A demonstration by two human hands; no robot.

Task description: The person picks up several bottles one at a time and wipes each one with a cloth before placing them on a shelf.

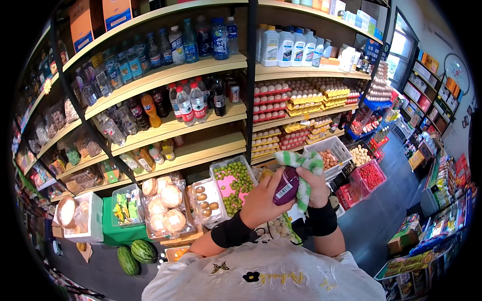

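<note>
My left hand grips a dark purple plastic container, and a barcode label faces up at me. My right hand is closed around a green-and-white striped cloth. The cloth is bunched over the container's far end and hangs down along its right side. Both hands are in front of my chest, above the goods on display. What exactly the container holds cannot be told.
Shelves ahead carry bottled drinks, white cleaner bottles and egg trays. Below stand a crate of green grapes, kiwifruit, packaged round flatbreads and a tub of red fruit. Watermelons lie on the floor.
</note>
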